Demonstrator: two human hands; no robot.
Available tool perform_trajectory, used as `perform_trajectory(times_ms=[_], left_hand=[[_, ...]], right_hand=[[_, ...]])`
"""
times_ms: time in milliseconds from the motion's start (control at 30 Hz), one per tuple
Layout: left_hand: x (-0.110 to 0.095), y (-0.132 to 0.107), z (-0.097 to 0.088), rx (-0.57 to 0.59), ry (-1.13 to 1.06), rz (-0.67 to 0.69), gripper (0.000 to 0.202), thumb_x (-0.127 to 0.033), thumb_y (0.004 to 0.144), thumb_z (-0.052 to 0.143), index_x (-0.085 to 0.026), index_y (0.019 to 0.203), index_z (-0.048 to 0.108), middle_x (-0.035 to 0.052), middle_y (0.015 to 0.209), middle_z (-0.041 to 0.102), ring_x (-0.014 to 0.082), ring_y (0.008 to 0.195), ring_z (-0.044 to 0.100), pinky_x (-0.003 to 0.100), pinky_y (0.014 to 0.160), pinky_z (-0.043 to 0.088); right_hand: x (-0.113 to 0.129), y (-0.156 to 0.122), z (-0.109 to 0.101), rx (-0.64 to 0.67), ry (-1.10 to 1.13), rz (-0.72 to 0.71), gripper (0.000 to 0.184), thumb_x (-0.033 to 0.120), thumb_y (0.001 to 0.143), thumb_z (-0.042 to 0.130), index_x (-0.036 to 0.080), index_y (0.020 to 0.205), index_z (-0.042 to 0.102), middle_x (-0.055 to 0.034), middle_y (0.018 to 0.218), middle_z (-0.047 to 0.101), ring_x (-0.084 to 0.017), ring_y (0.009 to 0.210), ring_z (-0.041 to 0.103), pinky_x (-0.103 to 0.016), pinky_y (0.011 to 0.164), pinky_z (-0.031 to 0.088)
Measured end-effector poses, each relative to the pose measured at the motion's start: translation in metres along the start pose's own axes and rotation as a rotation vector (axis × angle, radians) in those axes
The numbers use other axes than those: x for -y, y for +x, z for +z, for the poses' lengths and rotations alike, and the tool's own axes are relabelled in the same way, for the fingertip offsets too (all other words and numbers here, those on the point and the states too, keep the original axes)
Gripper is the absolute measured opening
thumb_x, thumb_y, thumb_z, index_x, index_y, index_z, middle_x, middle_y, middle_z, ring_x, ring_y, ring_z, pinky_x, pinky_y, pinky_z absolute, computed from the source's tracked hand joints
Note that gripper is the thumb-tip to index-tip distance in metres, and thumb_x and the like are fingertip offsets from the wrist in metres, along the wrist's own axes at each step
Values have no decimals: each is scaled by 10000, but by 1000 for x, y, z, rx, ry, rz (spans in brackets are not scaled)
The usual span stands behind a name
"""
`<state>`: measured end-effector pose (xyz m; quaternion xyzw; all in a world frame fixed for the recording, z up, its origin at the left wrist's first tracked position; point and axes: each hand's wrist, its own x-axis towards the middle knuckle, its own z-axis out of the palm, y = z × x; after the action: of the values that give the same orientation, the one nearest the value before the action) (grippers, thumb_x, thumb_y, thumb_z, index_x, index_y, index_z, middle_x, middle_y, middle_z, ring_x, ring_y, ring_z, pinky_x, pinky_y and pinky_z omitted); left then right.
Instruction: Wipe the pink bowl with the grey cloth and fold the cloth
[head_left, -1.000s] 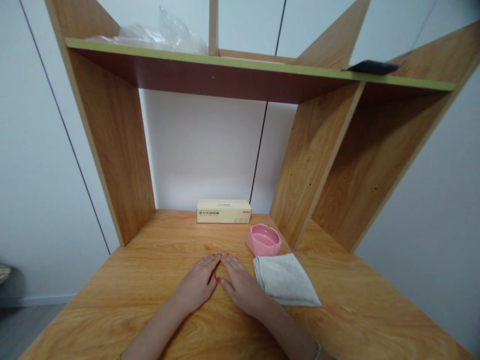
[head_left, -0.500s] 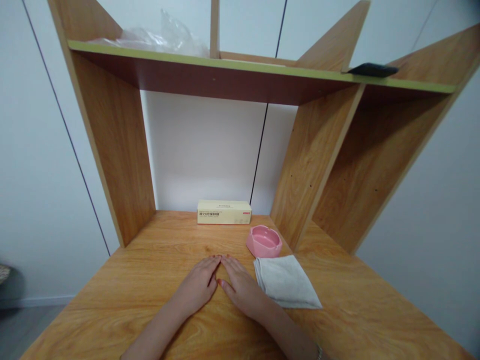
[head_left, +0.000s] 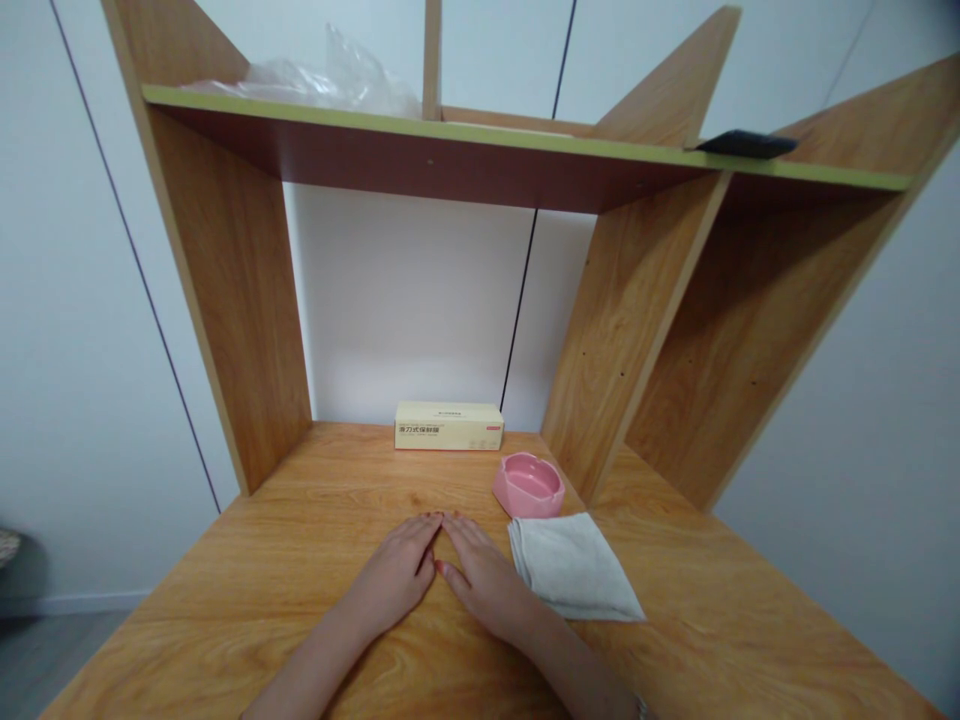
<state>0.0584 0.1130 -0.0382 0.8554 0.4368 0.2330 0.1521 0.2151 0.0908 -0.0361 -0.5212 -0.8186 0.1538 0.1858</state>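
Both of my hands lie flat on the wooden desk [head_left: 247, 560], palms down, fingers stretched out, fingertips almost touching. My left hand [head_left: 396, 574] holds nothing. My right hand [head_left: 484, 577] is also empty, and its outer edge is close to a folded grey-white cloth [head_left: 570, 566] lying on the desk to its right. Just beyond the cloth stands a small pink bowl-like dish [head_left: 528, 484]. Further back, against the wall, lies a long pale yellow box [head_left: 448, 426] with printed text.
Wooden side panels [head_left: 240, 320] and a slanted divider [head_left: 622, 330] close in the desk space. A shelf [head_left: 450, 145] runs overhead, with crumpled clear plastic [head_left: 330, 75] at its left and a flat black object [head_left: 746, 144] at its right edge.
The view has shifted very slightly; my hands and the objects have stayed where they were.
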Motion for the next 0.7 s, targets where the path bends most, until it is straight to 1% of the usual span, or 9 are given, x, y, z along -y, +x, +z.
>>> perform_trajectory(times_ms=[133, 300, 533, 700], left_hand=[[-1, 0, -1, 10, 16, 2, 481, -125, 751, 376, -123, 1228, 441, 97, 1262, 469, 181, 1172, 409, 342, 997, 319], [1, 0, -1, -7, 1, 28, 443, -152, 775, 379, -152, 1212, 458, 84, 1254, 480, 179, 1166, 415, 352, 992, 324], [0, 0, -2, -6, 3, 38, 414, -193, 806, 371, -147, 1209, 458, 90, 1251, 483, 180, 1159, 423, 351, 986, 330], [0, 0, -1, -8, 3, 32, 425, -191, 802, 369, -146, 1217, 449, 88, 1265, 469, 179, 1166, 415, 347, 989, 325]], right_hand=[[1, 0, -1, 9, -11, -2, 525, 279, 826, 340, 56, 1301, 318, -115, 1362, 318, -191, 1264, 237, -362, 1057, 189], [1, 0, 0, 5, -10, 2, 528, 275, 820, 343, 75, 1308, 309, -107, 1361, 323, -188, 1265, 236, -364, 1055, 192], [0, 0, 0, 0, 0, 1, 531, 268, 817, 344, 79, 1312, 302, -105, 1363, 320, -183, 1265, 236, -366, 1057, 189], [3, 0, -3, 17, -10, 2, 531, 267, 821, 339, 49, 1304, 309, -116, 1363, 316, -186, 1265, 237, -351, 1060, 181]])
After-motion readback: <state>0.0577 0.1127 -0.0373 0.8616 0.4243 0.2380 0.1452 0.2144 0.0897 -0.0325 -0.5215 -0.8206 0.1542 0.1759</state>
